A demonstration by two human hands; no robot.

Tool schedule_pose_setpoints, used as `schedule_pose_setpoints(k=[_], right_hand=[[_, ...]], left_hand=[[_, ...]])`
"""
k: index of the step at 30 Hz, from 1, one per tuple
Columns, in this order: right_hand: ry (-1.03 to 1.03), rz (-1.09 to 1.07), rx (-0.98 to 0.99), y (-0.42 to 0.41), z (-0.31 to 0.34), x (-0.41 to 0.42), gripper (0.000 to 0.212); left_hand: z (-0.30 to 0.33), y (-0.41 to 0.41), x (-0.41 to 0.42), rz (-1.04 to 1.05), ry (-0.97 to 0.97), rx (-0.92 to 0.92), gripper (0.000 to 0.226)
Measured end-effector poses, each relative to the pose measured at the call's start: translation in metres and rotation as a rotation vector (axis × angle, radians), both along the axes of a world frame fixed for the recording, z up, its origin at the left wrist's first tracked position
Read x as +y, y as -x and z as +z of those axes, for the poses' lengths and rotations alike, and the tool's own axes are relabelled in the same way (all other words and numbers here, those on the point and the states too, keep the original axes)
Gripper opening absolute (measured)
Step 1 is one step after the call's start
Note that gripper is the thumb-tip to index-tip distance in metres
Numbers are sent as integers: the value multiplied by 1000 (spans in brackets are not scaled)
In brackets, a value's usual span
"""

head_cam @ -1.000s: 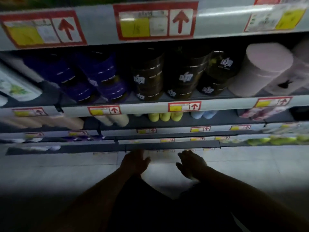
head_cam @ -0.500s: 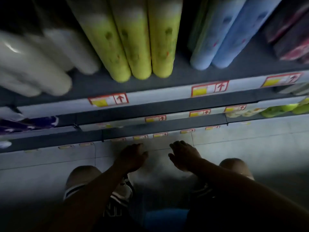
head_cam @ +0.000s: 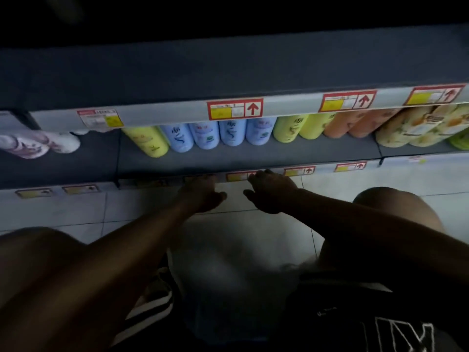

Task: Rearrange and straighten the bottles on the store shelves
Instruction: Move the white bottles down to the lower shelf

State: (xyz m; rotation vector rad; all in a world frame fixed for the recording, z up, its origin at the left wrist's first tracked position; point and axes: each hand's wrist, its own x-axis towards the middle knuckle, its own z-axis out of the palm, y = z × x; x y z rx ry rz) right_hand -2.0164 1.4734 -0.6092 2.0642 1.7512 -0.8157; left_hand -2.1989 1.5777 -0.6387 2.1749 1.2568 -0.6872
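Observation:
A row of bottles stands on the bottom shelf (head_cam: 253, 156): a yellow bottle (head_cam: 147, 141) leaning left, several light blue bottles (head_cam: 205, 135), two lime green bottles (head_cam: 291, 128), two orange bottles (head_cam: 340, 125) and patterned cream bottles (head_cam: 416, 130) at the right. My left hand (head_cam: 200, 194) and my right hand (head_cam: 269, 191) reach side by side toward the shelf's front edge, below the blue bottles. Both hands hold nothing, fingers loosely spread. Neither touches a bottle.
White and pink bottles (head_cam: 38, 143) lie at the far left of the shelf. Price tags (head_cam: 234, 109) line the shelf lip above. My bent knees (head_cam: 390, 209) and white floor tiles (head_cam: 76, 214) are below my arms.
My view has dropped from the upper shelves down to the bottom shelf as I crouch. Both hands have stayed forward and empty, now close to the bottom shelf's edge.

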Motion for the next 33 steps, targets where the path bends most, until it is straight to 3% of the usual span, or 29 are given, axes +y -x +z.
schedule_pose_setpoints(k=[8,11,20,33], right_hand=[[-12,76,-63,30,43,-24,68],[-27,95,-73,41,61,-29,69],[-25,99,-130,42,82,-45,68],[52,50,-60,46,38,13,71]], left_hand=[[47,33,-36,41,-24,-78,74],[72,41,-43,4,-69,-81,64],[97,43,-52,-82,-169,-106,62],[47,38,-18,-73,-109,-33,65]])
